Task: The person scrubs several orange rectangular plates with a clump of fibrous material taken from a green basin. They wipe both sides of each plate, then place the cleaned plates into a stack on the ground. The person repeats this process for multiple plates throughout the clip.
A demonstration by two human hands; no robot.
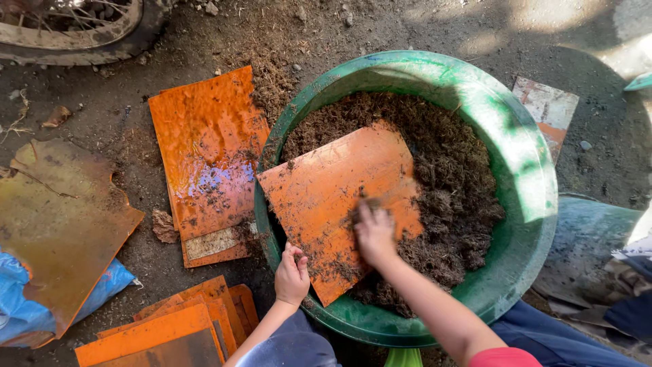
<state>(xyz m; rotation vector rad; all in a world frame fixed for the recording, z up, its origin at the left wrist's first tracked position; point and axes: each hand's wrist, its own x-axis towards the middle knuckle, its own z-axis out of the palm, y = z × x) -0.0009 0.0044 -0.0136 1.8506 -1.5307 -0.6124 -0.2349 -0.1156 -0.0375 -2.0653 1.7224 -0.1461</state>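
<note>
Outdoors, dirt ground [129, 115]; orange sheets [207, 156] beside soil-filled green basin [523, 170].

Daylight is bright and dappled, strongest at two o'clock, where the bare ground washes out. Sun streaks the inner wall of the round green plastic basin [523, 177] at three o'clock. The wet orange sheet [207, 156] at nine o'clock shows bluish glare. The right hand [375, 231] is motion-blurred.
</note>
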